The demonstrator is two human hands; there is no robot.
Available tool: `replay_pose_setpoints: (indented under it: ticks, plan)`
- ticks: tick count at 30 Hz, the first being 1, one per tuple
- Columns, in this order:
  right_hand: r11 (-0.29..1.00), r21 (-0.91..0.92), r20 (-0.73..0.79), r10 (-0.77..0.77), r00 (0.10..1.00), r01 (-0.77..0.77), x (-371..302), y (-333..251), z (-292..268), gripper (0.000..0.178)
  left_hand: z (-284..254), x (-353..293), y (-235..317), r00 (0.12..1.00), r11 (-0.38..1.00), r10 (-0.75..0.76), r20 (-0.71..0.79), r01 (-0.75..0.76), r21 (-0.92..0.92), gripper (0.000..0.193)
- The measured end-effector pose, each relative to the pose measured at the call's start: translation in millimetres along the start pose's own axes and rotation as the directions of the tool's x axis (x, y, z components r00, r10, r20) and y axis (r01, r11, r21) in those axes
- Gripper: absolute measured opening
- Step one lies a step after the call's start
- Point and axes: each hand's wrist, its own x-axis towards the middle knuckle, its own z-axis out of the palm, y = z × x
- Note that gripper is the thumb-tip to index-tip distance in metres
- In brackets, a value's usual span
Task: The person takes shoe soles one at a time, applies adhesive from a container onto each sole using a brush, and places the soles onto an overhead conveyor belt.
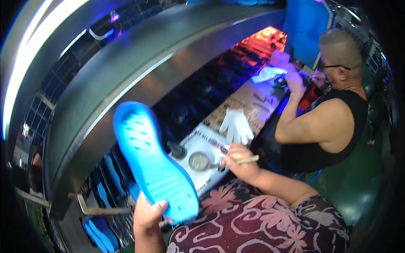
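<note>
Patterned floral lap fills foreground. Left hand pinches blue shoe sole by lower end, thumb over edge, sole raised and tilted up-left. Right hand closed round thin brush handle, tip dipping toward small round glue tin on paper-covered bench edge. White glove lies beyond; co-worker further right. Risks, as I judge — tin near edge could tip if brush jabs; loaded brush could drip on lap; sole held only at one end could slip.

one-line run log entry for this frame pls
left hand: holds blue foam shoe sole | right hand: holds wooden-handled brush over round glue tin | white glove on bench
</note>
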Motion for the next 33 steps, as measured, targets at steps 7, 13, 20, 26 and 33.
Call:
replay_pose_setpoints:
  ticks: [7, 13, 20, 26, 33]
  plan:
    - [0.938, 0.024, -0.063, 0.346, 0.936, -0.345, -20.2, 3.8, -62.9, 0.024, 124.6, 191.7, 86.9, 0.884, 0.986, 0.090, 0.459, -0.014, -0.167, 0.055]
    - [0.948, 0.017, -0.065, 0.317, 0.946, -0.317, -21.0, 14.0, -80.2, 0.023, 217.0, 314.8, 159.1, 0.986, 0.669, 0.167, -0.026, -0.132, -0.731, 0.048]
    - [0.897, 0.159, -0.059, 0.425, 0.903, -0.412, -31.8, 41.0, -85.5, 0.024, 139.9, 220.6, 21.4, 0.953, 0.972, 0.233, 0.192, -0.233, -0.020, 0.051]
    - [0.832, 0.247, 0.109, 0.486, 0.867, -0.497, -24.9, 31.1, -46.7, 0.026, -49.4, 53.3, -114.2, 0.930, 0.572, 0.129, -0.345, 0.214, 0.792, 0.045]
    - [0.789, 0.262, 0.231, 0.507, 0.830, -0.555, -24.4, 11.3, -1.5, 0.031, -103.4, -51.0, -192.3, 0.748, -0.037, 0.002, -0.663, 0.663, 0.748, 0.045]
